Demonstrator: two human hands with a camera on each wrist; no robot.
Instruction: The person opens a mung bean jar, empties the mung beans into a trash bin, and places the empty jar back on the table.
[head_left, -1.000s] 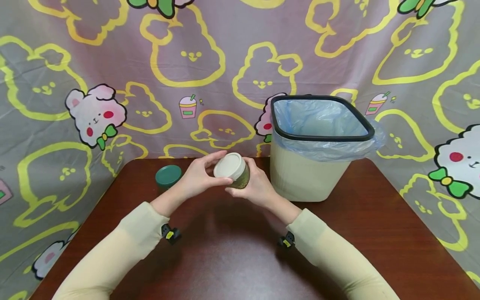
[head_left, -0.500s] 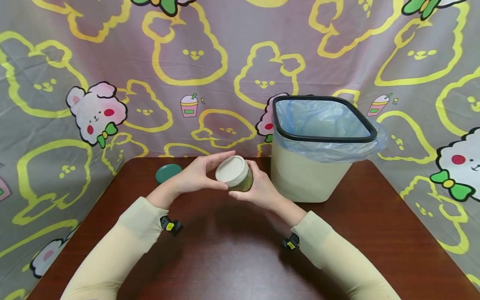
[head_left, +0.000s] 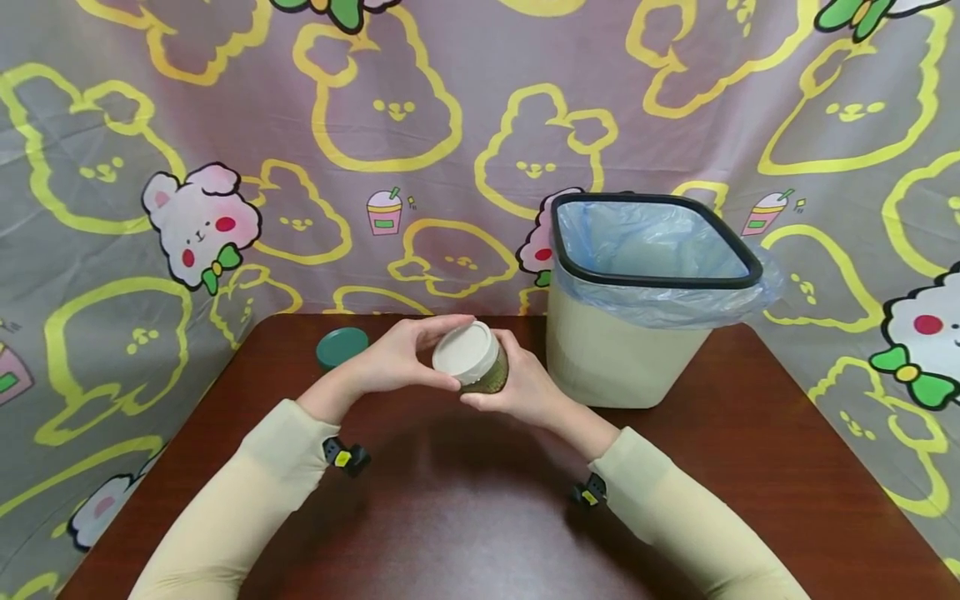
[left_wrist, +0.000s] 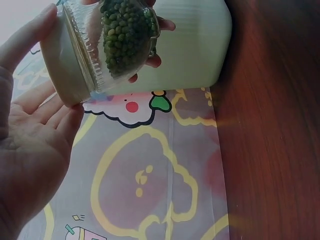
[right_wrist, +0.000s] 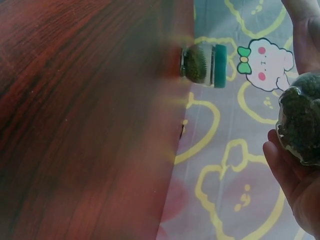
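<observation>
A clear glass jar (left_wrist: 122,42) of small green beans is held tilted above the table, its cream-white lid (head_left: 461,353) facing up and to the left. My left hand (head_left: 388,360) pinches the lid's rim between thumb and fingers. On the jar's other side, my right hand (head_left: 531,385) grips the glass body, fingers behind and thumb below. The left wrist view shows the lid (left_wrist: 62,60) seated on the jar's mouth. In the right wrist view the jar's bean-filled bottom (right_wrist: 302,120) shows at the right edge.
A second jar (right_wrist: 196,64) with a green lid (head_left: 342,347) stands on the table at the back left. At the back right stands a cream bin (head_left: 626,354) with a black rim and bluish plastic liner. A patterned cloth (head_left: 420,100) hangs behind the brown table (head_left: 465,517).
Both hands have lowered the jar slightly and brought it a little nearer, still gripping jar and lid. The head view has shifted slightly, so the bin and green-lidded jar appear farther right.
</observation>
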